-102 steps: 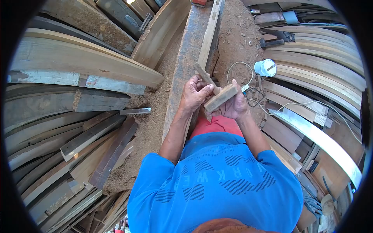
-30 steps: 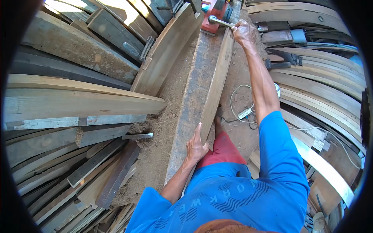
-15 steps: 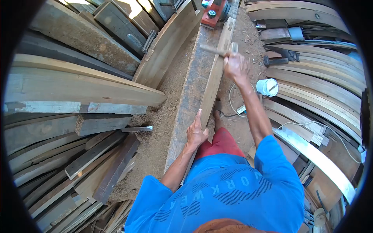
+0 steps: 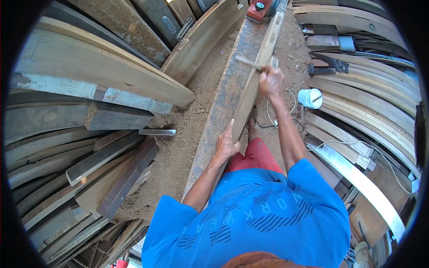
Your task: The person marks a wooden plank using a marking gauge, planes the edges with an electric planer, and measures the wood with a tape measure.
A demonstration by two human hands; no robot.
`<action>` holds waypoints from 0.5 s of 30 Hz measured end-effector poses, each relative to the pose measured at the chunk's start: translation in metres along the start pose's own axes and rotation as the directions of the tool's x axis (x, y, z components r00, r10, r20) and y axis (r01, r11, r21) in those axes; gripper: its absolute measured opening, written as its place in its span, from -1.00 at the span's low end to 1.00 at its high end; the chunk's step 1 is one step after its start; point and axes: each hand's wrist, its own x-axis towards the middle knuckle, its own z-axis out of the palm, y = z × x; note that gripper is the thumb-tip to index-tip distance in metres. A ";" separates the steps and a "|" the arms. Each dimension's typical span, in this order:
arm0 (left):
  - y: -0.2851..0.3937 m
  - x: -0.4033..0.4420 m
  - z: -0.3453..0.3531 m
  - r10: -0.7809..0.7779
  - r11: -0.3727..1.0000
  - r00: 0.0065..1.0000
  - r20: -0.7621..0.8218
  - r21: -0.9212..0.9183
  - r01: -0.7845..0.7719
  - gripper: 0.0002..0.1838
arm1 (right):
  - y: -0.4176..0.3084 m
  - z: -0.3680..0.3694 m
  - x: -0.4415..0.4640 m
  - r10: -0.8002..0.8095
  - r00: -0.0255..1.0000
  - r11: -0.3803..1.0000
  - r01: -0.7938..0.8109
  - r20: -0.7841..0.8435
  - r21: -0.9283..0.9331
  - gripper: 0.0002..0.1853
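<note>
Sawdust covers the ground of a crowded woodworking space seen from above, with stacked boards filling 8 to 11 o'clock and more boards from 2 to 4 o'clock, all measured from the middle of the view. Worn and stained, a long workbench slants up toward 1 o'clock. Along its right side lies the task's main piece, a pale wooden beam with slots cut in its far end, also pointing to 1 o'clock. Just below the middle, toward 5 o'clock, the person's left hand rests on the near part of the beam, index finger stretched along it; whether its other fingers close around the wood cannot be told. Between 1 and 2 o'clock, the right hand is clenched around a wooden tool, blurred, its stick reaching left across the beam. Near the beam's far end, toward 1 o'clock, sits a red power tool. At 2 o'clock are a white tub and, farther out, a handsaw. The person's blue shirt fills 6 o'clock.
</note>
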 end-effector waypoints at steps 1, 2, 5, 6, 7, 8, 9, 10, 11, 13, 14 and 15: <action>0.003 0.002 0.001 -0.014 1.000 1.000 0.006 0.000 0.014 -0.04 | -0.004 -0.003 -0.028 -0.009 0.999 1.000 0.010 0.049 -0.007 -0.76; 0.003 0.003 0.002 -0.001 1.000 1.000 -0.004 -0.002 0.001 -0.04 | -0.012 -0.003 -0.061 -0.021 1.000 1.000 0.021 0.007 -0.001 -0.76; -0.003 0.003 0.006 0.053 0.999 0.997 -0.055 0.006 -0.052 -0.03 | -0.022 0.004 -0.113 -0.019 1.000 0.999 0.019 -0.010 0.032 -0.79; -0.006 0.003 0.009 0.084 0.996 0.993 -0.081 0.017 -0.083 -0.03 | -0.019 0.010 -0.110 -0.036 0.998 0.998 0.039 -0.059 0.040 -0.78; -0.007 0.001 0.011 0.113 0.994 0.988 -0.108 0.027 -0.110 -0.02 | -0.018 0.012 -0.105 -0.055 0.993 0.997 0.060 -0.105 0.046 -0.78; -0.009 0.000 0.012 0.102 0.995 0.990 -0.101 0.024 -0.101 -0.01 | -0.016 0.013 -0.087 -0.040 0.992 0.999 0.042 -0.123 0.016 -0.79; -0.008 0.002 0.010 0.097 0.995 0.991 -0.095 0.024 -0.095 0.00 | -0.016 0.011 -0.070 -0.009 0.996 1.000 0.009 -0.085 -0.003 -0.79; -0.007 0.001 0.008 0.091 0.996 0.992 -0.089 0.024 -0.089 0.00 | -0.013 0.010 -0.056 0.022 0.999 0.999 -0.024 -0.045 -0.023 -0.79; -0.007 -0.006 0.011 0.074 0.997 0.995 -0.073 0.032 -0.072 0.00 | -0.006 0.012 -0.040 0.022 0.997 0.999 -0.025 -0.072 -0.032 -0.79; -0.004 0.001 0.011 0.074 0.996 0.994 -0.077 0.052 -0.070 0.01 | 0.002 0.010 -0.002 0.011 0.996 0.999 -0.014 -0.084 -0.031 -0.78; -0.005 0.006 0.008 0.095 0.994 0.992 -0.084 0.056 -0.091 0.01 | 0.008 0.011 0.011 0.020 0.998 1.000 -0.022 -0.057 -0.023 -0.78; -0.006 0.007 0.007 0.107 0.993 0.991 -0.085 0.054 -0.103 0.00 | 0.005 0.006 0.013 0.032 0.999 0.999 -0.033 -0.019 -0.021 -0.78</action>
